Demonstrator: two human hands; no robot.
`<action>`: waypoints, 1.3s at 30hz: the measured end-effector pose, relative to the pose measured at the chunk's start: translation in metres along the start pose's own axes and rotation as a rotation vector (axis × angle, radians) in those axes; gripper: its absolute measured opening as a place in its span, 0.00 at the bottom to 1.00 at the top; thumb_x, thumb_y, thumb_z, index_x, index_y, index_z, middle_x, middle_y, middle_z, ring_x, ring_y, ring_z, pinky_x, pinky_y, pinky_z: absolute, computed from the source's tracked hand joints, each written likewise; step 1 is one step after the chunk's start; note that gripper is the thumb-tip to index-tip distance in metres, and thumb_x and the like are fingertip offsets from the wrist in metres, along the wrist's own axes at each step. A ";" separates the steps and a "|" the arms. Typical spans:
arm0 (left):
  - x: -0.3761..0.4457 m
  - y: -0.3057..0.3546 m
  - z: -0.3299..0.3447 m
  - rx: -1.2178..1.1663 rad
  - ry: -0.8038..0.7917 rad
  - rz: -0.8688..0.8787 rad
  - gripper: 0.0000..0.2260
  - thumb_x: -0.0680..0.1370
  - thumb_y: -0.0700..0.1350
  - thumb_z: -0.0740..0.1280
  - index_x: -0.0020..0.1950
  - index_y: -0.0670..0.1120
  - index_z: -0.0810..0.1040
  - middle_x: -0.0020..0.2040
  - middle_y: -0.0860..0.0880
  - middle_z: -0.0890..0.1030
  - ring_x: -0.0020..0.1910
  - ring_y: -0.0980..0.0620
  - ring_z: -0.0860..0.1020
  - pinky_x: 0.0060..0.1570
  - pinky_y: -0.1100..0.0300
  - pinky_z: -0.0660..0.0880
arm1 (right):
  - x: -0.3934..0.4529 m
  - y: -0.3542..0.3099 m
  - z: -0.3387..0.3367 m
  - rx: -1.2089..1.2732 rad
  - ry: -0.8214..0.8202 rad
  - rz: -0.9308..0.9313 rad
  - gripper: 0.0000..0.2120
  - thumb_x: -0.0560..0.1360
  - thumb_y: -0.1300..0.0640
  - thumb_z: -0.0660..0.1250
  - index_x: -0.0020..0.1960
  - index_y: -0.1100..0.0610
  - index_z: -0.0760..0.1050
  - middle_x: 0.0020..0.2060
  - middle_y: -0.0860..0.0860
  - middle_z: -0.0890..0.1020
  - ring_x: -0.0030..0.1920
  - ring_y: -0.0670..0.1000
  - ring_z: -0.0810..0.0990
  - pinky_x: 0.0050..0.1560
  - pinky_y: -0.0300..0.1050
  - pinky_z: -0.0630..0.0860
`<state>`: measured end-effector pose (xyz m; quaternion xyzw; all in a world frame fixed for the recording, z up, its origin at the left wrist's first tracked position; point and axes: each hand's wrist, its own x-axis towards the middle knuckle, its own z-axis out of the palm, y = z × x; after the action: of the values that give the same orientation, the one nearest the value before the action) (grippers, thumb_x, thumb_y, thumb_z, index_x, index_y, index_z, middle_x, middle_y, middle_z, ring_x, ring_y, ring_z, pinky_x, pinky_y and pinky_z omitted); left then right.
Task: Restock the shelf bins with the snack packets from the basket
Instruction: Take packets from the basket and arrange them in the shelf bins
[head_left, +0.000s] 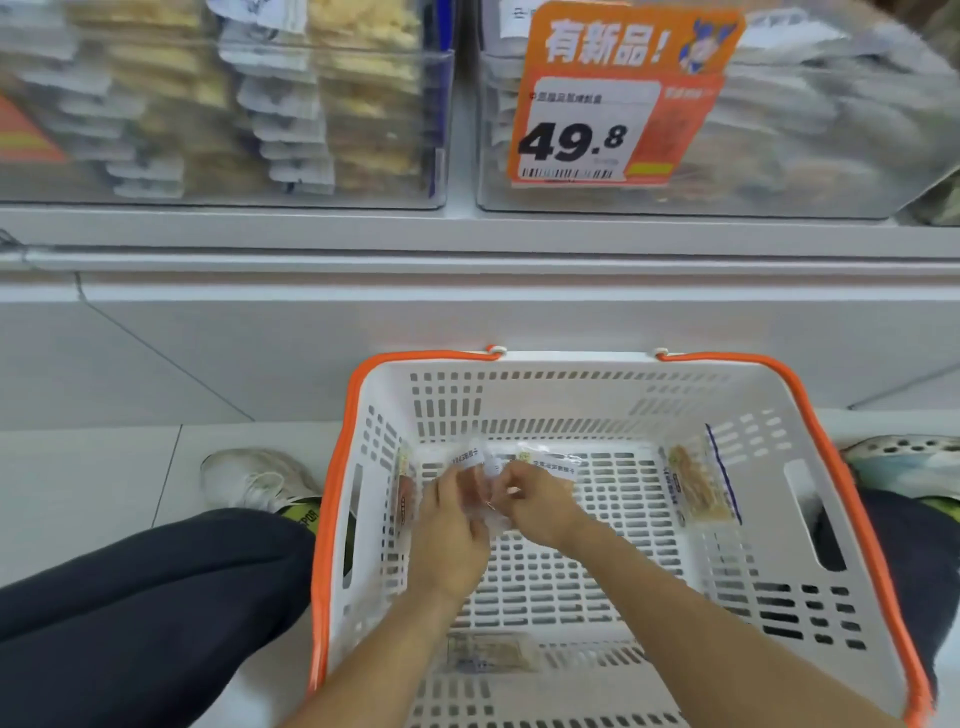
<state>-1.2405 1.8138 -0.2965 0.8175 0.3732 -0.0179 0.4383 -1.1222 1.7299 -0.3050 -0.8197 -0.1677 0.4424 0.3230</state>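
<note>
A white basket (571, 400) with orange rim and handles sits on the floor between my knees. Both hands reach down into its far left part. My left hand (449, 525) and my right hand (535, 501) together grip a clear snack packet (480, 478) with pinkish contents. Another clear packet (550, 460) lies just behind my right hand. One packet (698, 486) with yellow-brown contents leans on the right wall, one (405, 493) stands against the left wall, and one (491, 652) lies flat near the front. Above, two clear shelf bins (260, 119) (805, 140) hold stacked packets.
An orange price tag (618, 98) reading 49.8 hangs on the right bin. A white shelf ledge (467, 234) runs below the bins. My dark-trousered knees and shoes (254, 480) flank the basket on the white tiled floor.
</note>
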 end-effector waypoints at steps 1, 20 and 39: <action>0.000 0.002 -0.001 0.005 0.057 0.071 0.29 0.78 0.42 0.67 0.77 0.47 0.61 0.71 0.48 0.67 0.68 0.49 0.71 0.65 0.64 0.66 | -0.007 -0.001 -0.015 -0.077 -0.045 -0.053 0.10 0.77 0.61 0.64 0.39 0.50 0.72 0.46 0.53 0.83 0.48 0.58 0.83 0.50 0.55 0.80; -0.067 0.139 -0.065 -0.483 -0.293 0.097 0.02 0.77 0.38 0.71 0.46 0.41 0.83 0.40 0.41 0.85 0.35 0.46 0.84 0.31 0.62 0.77 | -0.190 -0.044 -0.150 0.258 0.497 -0.359 0.14 0.71 0.54 0.78 0.55 0.50 0.79 0.41 0.50 0.85 0.40 0.48 0.85 0.40 0.39 0.80; -0.071 0.298 -0.116 -0.216 0.119 0.722 0.14 0.78 0.46 0.69 0.63 0.51 0.73 0.57 0.57 0.78 0.54 0.61 0.76 0.57 0.62 0.74 | -0.229 -0.108 -0.223 0.549 0.853 -0.659 0.16 0.81 0.56 0.66 0.66 0.50 0.69 0.40 0.57 0.84 0.37 0.55 0.84 0.42 0.51 0.82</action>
<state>-1.1396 1.7560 0.0091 0.8450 0.0855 0.2247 0.4778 -1.0621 1.5959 -0.0013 -0.7164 -0.1481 -0.0213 0.6815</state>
